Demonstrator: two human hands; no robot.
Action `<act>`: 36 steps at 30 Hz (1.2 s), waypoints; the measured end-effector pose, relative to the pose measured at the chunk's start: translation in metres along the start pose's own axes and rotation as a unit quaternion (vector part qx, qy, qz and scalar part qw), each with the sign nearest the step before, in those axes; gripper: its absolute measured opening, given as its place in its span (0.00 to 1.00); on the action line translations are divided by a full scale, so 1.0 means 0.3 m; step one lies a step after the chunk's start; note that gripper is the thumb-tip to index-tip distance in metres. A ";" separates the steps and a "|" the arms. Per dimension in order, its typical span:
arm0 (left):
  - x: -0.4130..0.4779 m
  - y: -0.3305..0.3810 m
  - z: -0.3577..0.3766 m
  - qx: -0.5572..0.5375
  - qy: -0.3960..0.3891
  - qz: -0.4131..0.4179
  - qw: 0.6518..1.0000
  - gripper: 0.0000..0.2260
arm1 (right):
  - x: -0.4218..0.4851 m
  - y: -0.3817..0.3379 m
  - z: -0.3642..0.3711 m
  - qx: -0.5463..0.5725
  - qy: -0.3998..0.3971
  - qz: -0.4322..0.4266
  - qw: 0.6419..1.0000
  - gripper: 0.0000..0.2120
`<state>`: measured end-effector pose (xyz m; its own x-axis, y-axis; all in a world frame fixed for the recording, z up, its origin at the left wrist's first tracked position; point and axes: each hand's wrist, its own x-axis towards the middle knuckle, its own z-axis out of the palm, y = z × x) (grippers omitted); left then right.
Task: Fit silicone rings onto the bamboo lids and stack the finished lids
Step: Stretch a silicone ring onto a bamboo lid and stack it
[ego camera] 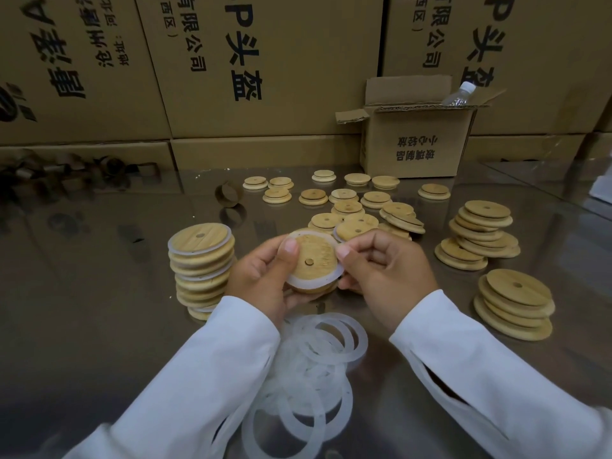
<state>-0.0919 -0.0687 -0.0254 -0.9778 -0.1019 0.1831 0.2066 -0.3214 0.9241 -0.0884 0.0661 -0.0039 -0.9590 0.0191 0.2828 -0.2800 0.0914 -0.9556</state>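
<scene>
Head view: a bamboo lid is held above the bench, with a white ring laid around its raised centre. The lid is gripped by the left hand, thumb pressed on top; the ring's edge is pinched by the right hand. Left of the lid a stack of ringed lids is seen; nearer than it, loose rings; right of it, bare lids.
</scene>
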 end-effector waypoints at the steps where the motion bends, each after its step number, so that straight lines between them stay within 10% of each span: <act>1: -0.002 0.002 0.001 0.005 -0.006 0.010 1.000 0.11 | -0.002 0.003 -0.001 0.000 0.004 0.003 1.000 0.05; 16: 0.005 -0.021 -0.011 0.033 -0.034 0.056 0.997 0.18 | -0.022 0.039 0.020 -0.053 0.127 -0.071 0.988 0.06; 36: 0.009 -0.022 -0.025 0.122 -0.048 0.046 0.990 0.13 | 0.008 0.044 -0.007 -0.067 0.079 -0.048 0.993 0.08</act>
<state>-0.0957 -0.0740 -0.0335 -0.9562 -0.0260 0.2914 0.2926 -0.0756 0.9532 -0.0941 0.0694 -0.0158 -0.9059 0.1592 0.3925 -0.3522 0.2319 -0.9068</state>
